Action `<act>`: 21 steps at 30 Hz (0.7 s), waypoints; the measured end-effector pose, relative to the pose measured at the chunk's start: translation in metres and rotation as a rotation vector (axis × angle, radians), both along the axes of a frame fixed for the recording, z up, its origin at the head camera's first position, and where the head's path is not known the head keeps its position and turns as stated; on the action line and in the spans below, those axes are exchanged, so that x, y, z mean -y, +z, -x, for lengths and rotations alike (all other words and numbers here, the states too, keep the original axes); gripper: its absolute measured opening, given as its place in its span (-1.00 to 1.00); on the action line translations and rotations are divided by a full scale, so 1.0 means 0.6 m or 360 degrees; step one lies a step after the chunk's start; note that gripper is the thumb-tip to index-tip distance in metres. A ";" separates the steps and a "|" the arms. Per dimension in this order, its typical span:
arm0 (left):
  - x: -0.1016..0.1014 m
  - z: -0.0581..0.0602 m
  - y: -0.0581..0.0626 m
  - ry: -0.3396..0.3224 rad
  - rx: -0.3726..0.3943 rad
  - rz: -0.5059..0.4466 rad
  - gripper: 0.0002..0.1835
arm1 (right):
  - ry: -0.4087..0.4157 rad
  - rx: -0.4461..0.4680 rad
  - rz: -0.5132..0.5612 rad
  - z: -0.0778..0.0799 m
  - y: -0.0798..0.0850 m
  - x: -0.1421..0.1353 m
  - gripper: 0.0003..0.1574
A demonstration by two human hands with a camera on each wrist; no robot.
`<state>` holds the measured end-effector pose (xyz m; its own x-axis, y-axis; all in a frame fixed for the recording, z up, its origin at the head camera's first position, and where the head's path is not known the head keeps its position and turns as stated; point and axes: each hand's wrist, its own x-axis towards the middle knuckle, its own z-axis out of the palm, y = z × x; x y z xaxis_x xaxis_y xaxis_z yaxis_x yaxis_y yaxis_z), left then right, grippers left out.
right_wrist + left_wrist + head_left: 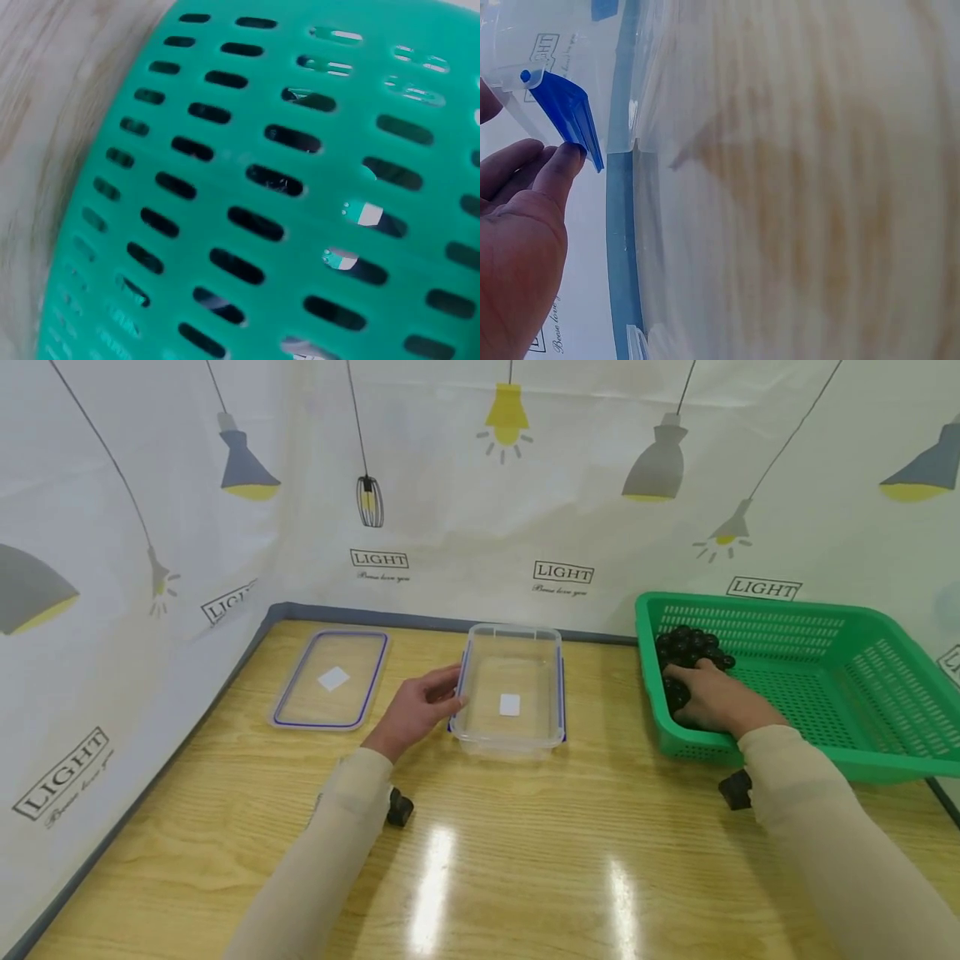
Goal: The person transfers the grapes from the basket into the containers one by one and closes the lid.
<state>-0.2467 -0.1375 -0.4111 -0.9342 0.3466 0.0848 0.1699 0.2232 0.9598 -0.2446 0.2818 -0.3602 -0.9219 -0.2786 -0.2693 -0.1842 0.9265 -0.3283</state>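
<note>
A clear lidless plastic box (pixel 510 664) with blue side latches stands on the table. At its left side is my left hand (pixel 417 708), a fingertip and thumb by the wall. In the left wrist view the thumb of that hand (pixel 525 225) touches a folded-out blue latch (pixel 574 112). Inside the left end of a green basket (pixel 810 756) lies a bunch of dark grapes (pixel 686 643). My right hand (pixel 716 697) reaches over the rim, its thumb and fingers curled round some of the grapes. The right wrist view holds only the slotted basket wall (pixel 240 199); the hand is hidden there.
A clear lid (pixel 330 681) with a blue seal lies flat left of the box. The wooden table (pixel 525 843) meets a white lamp-print sheet (pixel 450 527) at the back and left. A small black block (pixel 400 808) shows at each wrist.
</note>
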 end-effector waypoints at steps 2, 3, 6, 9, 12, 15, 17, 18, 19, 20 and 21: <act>0.000 -0.001 0.000 0.0006 0.0011 0.0009 -0.45 | 0.0002 -0.0022 -0.0004 0.001 -0.002 -0.001 -0.19; -0.001 -0.001 -0.001 0.0009 0.0016 0.0012 -0.45 | 0.0003 -0.0031 -0.0001 0.001 -0.002 -0.002 -0.19; -0.001 0.000 -0.001 0.0016 0.0027 0.0011 -0.45 | -0.0002 -0.0053 0.0015 0.001 -0.003 -0.004 -0.20; -0.003 0.001 -0.001 0.0007 0.0026 0.0008 -0.45 | -0.0029 -0.0048 0.0035 -0.001 -0.001 -0.008 -0.16; -0.003 -0.001 0.001 0.0003 0.0024 0.0018 -0.44 | -0.0048 -0.0043 0.0053 -0.002 0.001 -0.015 -0.12; -0.003 -0.003 0.002 0.0003 0.0023 0.0027 -0.44 | -0.0061 -0.0049 0.0084 -0.003 0.006 -0.024 -0.11; -0.003 -0.004 0.003 0.0006 0.0024 0.0032 -0.44 | -0.0067 -0.0064 0.0107 -0.003 0.014 -0.030 -0.13; -0.002 -0.004 0.003 0.0005 0.0023 0.0031 -0.44 | -0.0072 -0.0069 0.0117 -0.004 0.019 -0.032 -0.14; -0.002 -0.004 0.003 0.0008 0.0026 0.0031 -0.43 | -0.0075 -0.0081 0.0132 -0.005 0.024 -0.035 -0.16; -0.002 -0.004 0.003 0.0010 0.0027 0.0033 -0.43 | -0.0079 -0.0098 0.0140 -0.006 0.030 -0.037 -0.18; -0.001 -0.005 0.003 0.0009 0.0028 0.0032 -0.43 | -0.0080 -0.0114 0.0151 -0.008 0.037 -0.039 -0.20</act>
